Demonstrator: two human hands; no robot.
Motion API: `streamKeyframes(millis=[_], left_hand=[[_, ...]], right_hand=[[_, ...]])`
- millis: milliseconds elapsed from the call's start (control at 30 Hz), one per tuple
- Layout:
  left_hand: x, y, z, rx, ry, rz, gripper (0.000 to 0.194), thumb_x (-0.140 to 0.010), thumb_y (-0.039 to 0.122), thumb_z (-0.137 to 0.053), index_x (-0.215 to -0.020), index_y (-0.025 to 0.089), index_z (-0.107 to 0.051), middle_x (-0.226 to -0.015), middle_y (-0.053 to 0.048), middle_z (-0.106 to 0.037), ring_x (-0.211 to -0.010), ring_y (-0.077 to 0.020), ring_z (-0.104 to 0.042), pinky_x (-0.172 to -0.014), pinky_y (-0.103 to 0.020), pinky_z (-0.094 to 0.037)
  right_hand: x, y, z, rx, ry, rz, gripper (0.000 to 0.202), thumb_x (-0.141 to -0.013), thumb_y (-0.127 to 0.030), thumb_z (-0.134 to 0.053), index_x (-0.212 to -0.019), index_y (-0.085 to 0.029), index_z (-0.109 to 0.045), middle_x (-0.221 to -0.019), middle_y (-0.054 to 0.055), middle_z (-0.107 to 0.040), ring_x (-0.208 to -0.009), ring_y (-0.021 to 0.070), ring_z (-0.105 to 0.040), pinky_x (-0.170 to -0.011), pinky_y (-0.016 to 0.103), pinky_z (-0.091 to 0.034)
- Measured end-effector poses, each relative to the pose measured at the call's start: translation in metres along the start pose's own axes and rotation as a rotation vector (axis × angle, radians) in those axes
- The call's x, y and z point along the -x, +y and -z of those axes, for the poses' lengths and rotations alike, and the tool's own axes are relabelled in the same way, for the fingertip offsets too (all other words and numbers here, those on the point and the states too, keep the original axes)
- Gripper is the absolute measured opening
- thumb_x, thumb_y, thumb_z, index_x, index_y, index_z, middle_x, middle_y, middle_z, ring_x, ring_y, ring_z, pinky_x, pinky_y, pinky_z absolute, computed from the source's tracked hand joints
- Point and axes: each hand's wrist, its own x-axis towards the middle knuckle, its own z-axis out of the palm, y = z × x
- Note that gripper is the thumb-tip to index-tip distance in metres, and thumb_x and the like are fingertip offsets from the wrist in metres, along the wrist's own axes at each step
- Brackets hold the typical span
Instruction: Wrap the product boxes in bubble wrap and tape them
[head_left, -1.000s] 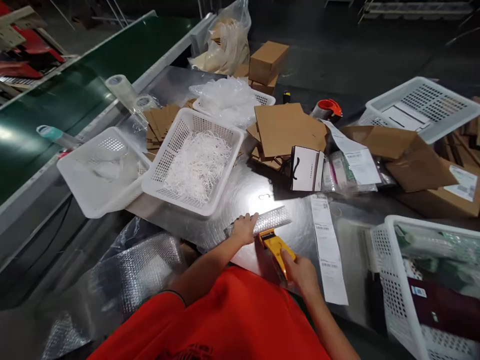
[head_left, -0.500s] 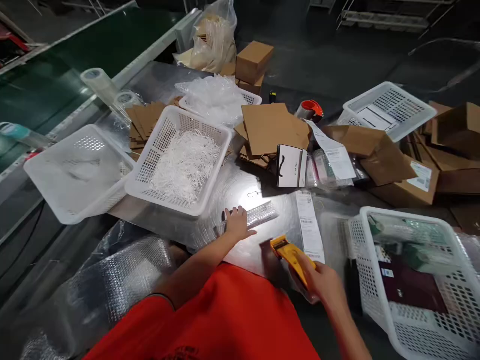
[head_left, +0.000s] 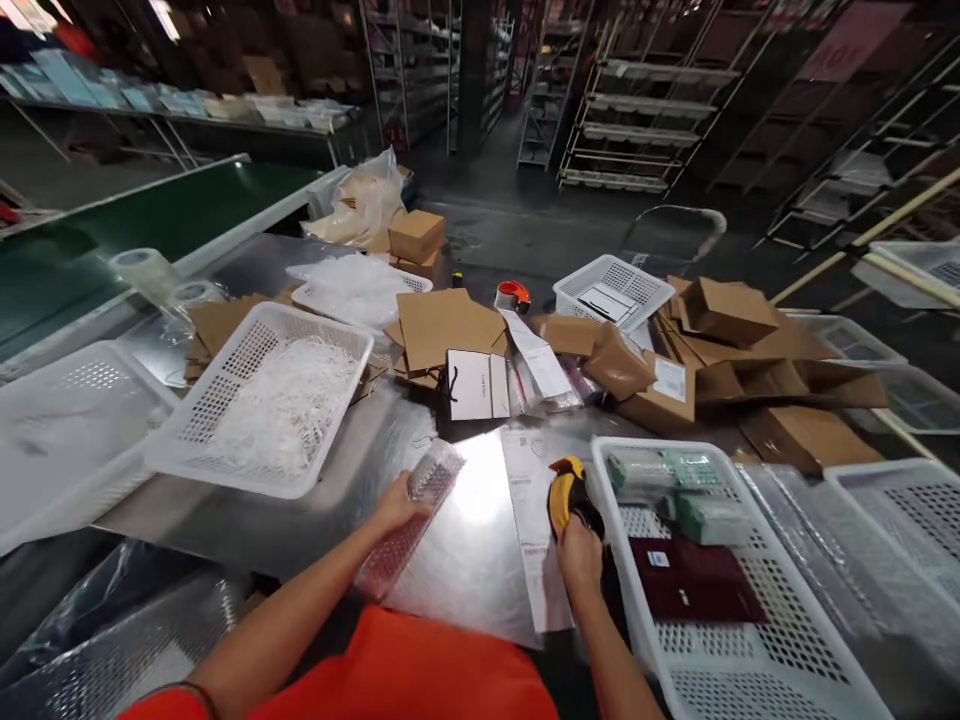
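My left hand (head_left: 403,503) is wrapped round a long bubble-wrapped packet (head_left: 427,485), which lies slantwise low over the metal table (head_left: 469,570). The fingers of my right hand (head_left: 580,552) are closed round a yellow and black tape dispenser (head_left: 568,500). That dispenser is over the right edge of a long printed paper strip (head_left: 529,520), beside a white basket (head_left: 641,590). Inside the basket are green-and-clear wrapped packs (head_left: 712,518) and a dark red flat item (head_left: 697,580). A white bag with black handles (head_left: 477,384) lies beyond my hands.
To the left, a white basket (head_left: 169,445) holds shredded white paper (head_left: 289,400). Flat cardboard (head_left: 442,328) lies at the back, near an orange tape dispenser (head_left: 512,295). Cardboard boxes (head_left: 727,310) are piled at the right. A green conveyor (head_left: 187,215) runs along the far left.
The view has tilted up and turned right. My left hand has gone from pressing on the packet to gripping it, and the packet now slants more steeply. The yellow dispenser now stands more upright.
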Motion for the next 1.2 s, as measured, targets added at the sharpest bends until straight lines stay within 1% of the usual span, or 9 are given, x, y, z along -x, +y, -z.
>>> streamKeyframes(millis=[167, 267, 333, 467, 567, 700, 800, 967, 1200], left_hand=[[0.03, 0.033, -0.037, 1.016, -0.263, 0.177, 0.06, -0.06, 0.033, -0.089, -0.108, 0.018, -0.057, -0.083, -0.004, -0.073, -0.07, -0.0226, -0.071, -0.07, -0.037, -0.059], [0.044, 0.077, -0.066, 1.195, -0.331, 0.165, 0.053, -0.064, 0.032, -0.087, -0.108, 0.019, -0.059, -0.08, -0.003, -0.073, -0.067, -0.02, -0.07, -0.072, -0.036, -0.059], [0.055, 0.112, -0.086, 1.21, -0.347, 0.098, 0.051, -0.067, 0.033, -0.083, -0.11, 0.02, -0.06, -0.09, -0.005, -0.074, -0.08, -0.0219, -0.073, -0.081, -0.037, -0.06], [0.078, 0.167, -0.121, 1.006, -0.456, -0.041, 0.048, -0.079, 0.047, -0.071, -0.118, 0.022, -0.062, -0.123, -0.011, -0.07, -0.122, -0.03, -0.063, -0.101, -0.044, -0.053], [0.089, 0.182, -0.136, 0.765, -0.498, -0.137, 0.065, -0.068, 0.048, -0.082, -0.126, 0.026, -0.063, -0.142, -0.009, -0.06, -0.141, -0.0317, -0.046, -0.11, -0.045, -0.044], [0.087, 0.16, -0.135, 0.775, -0.575, 0.05, 0.063, -0.058, 0.053, -0.088, -0.108, 0.02, -0.071, -0.125, -0.013, -0.067, -0.118, -0.0294, -0.062, -0.097, -0.039, -0.05], [0.075, 0.118, -0.121, 0.909, -0.374, 0.27, 0.052, -0.056, 0.041, -0.09, -0.098, 0.019, -0.071, -0.103, -0.008, -0.073, -0.097, -0.0218, -0.069, -0.082, -0.029, -0.052], [0.065, 0.043, -0.085, 0.943, 0.057, 0.593, 0.017, -0.071, 0.028, -0.074, -0.084, 0.021, -0.067, -0.087, -0.004, -0.074, -0.076, -0.0176, -0.07, -0.065, -0.025, -0.051], [0.09, -0.002, -0.08, 0.76, 0.224, 0.638, 0.034, -0.058, 0.039, -0.086, -0.081, 0.022, -0.066, -0.081, -0.004, -0.073, -0.081, -0.0224, -0.07, -0.068, -0.028, -0.049]], right_hand=[[0.012, -0.041, 0.02, -0.48, -0.059, 0.111, 0.047, -0.096, -0.036, -0.041, -0.137, -0.016, -0.046, -0.142, 0.019, -0.057, -0.134, 0.0308, -0.051, -0.108, 0.044, -0.043], [0.048, -0.058, 0.032, -0.691, -0.257, 0.21, 0.057, -0.088, -0.05, -0.055, -0.139, -0.024, -0.049, -0.128, 0.01, -0.069, -0.105, 0.027, -0.07, -0.087, 0.039, -0.057], [0.067, -0.055, 0.043, -0.861, -0.352, 0.253, 0.072, -0.081, -0.049, -0.065, -0.146, -0.027, -0.044, -0.13, 0.008, -0.069, -0.105, 0.0287, -0.071, -0.087, 0.041, -0.058], [0.073, -0.001, 0.08, -1.13, -0.349, 0.226, 0.089, -0.072, -0.052, -0.07, -0.15, -0.031, -0.034, -0.141, 0.006, -0.062, -0.123, 0.0302, -0.064, -0.103, 0.046, -0.051], [0.053, 0.07, 0.122, -0.995, -0.174, 0.092, 0.093, -0.07, -0.051, -0.07, -0.15, -0.022, -0.033, -0.147, 0.012, -0.056, -0.128, 0.0313, -0.059, -0.109, 0.043, -0.046], [0.001, 0.177, 0.19, -0.41, 0.278, -0.032, 0.096, -0.071, -0.05, -0.065, -0.151, -0.009, -0.033, -0.147, 0.024, -0.049, -0.134, 0.039, -0.05, -0.111, 0.049, -0.042], [-0.047, 0.246, 0.229, 0.095, 0.421, -0.075, 0.084, -0.082, -0.047, -0.058, -0.153, -0.011, -0.034, -0.138, 0.027, -0.054, -0.122, 0.0433, -0.056, -0.098, 0.055, -0.047], [-0.124, 0.315, 0.235, 0.392, 0.265, -0.094, 0.07, -0.09, -0.041, -0.052, -0.152, -0.011, -0.039, -0.137, 0.029, -0.055, -0.111, 0.0431, -0.062, -0.083, 0.052, -0.05], [-0.167, 0.345, 0.212, 0.212, 0.146, -0.313, 0.083, -0.089, -0.062, -0.049, -0.156, -0.014, -0.038, -0.137, 0.035, -0.052, -0.117, 0.0478, -0.059, -0.082, 0.059, -0.042]])
